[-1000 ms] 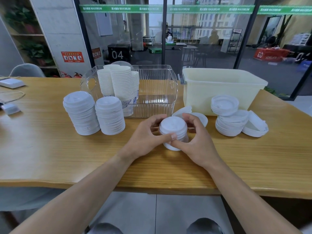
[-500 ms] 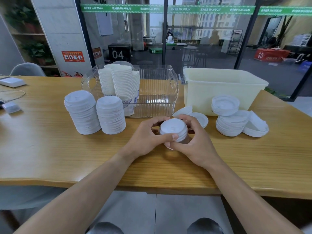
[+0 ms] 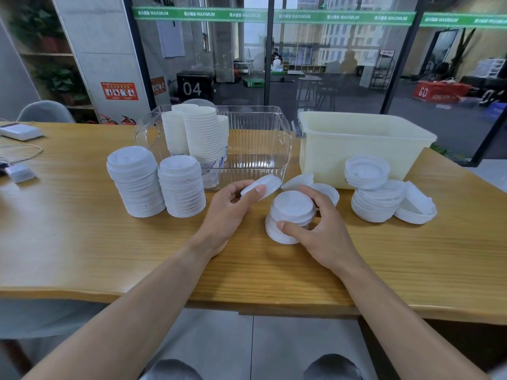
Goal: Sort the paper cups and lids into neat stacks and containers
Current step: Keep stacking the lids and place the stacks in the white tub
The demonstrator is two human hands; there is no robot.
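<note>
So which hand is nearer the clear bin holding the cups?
Left. The left hand, pinching a single lid, sits just in front of the clear bin; the right hand grips the small lid stack farther back.

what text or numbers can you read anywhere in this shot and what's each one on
"MAXIMUM", repeated along the green strip on the glass wall; the characters before each are too small to read.
"04" on the black box behind the glass.
"01" on the green box, faint.
"03", seen mirrored, on the red box.
Red wall signs: print too small to read.
Cups and lids: no readable text.
</note>
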